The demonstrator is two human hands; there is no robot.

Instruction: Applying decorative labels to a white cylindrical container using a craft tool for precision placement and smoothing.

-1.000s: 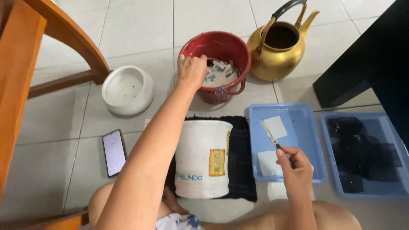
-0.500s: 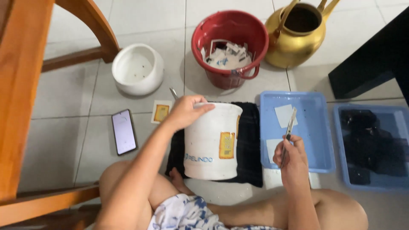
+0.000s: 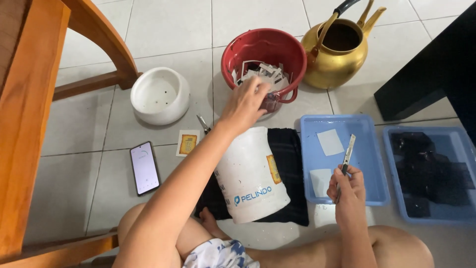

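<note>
Left hand: the left hand [image 3: 245, 101] hangs over the near rim of the red bucket [image 3: 248, 54], fingers loosely curled and pointing down; whether it has hold of anything I cannot tell.
Right hand: the right hand [image 3: 347, 186] is closed around the handle of a cutter [image 3: 346, 159], blade end up toward 12 o'clock, over the near edge of the blue tray [image 3: 369, 149].
Scraps: a heap of small cut paper pieces [image 3: 267, 73] lies in the red bucket, at 12 o'clock from the left hand — they look light, thin and limp, easy to pinch between fingertips, apt to cling together or flutter off.
White pail: a white pail [image 3: 250, 178] lies on its side on a dark cloth [image 3: 290, 149] on the floor, between the two arms; it looks like stiff plastic, smooth, best taken by the rim.
Cutter: slim and stiff — the edge is the hazard, so the grip belongs low on the handle, as it is now.
Blue tray: it holds two pale square sheets [image 3: 329, 142], flat and probably flimsy.
Second tray: at 3 o'clock, a second tray [image 3: 396, 198] holds dark sheets.
Around: a white bowl [image 3: 159, 95] at 10 o'clock, a brass kettle [image 3: 342, 54] just beside the bucket at 1 o'clock, a phone [image 3: 144, 167] and a small card [image 3: 188, 143] at 9 o'clock on the floor tiles.
</note>
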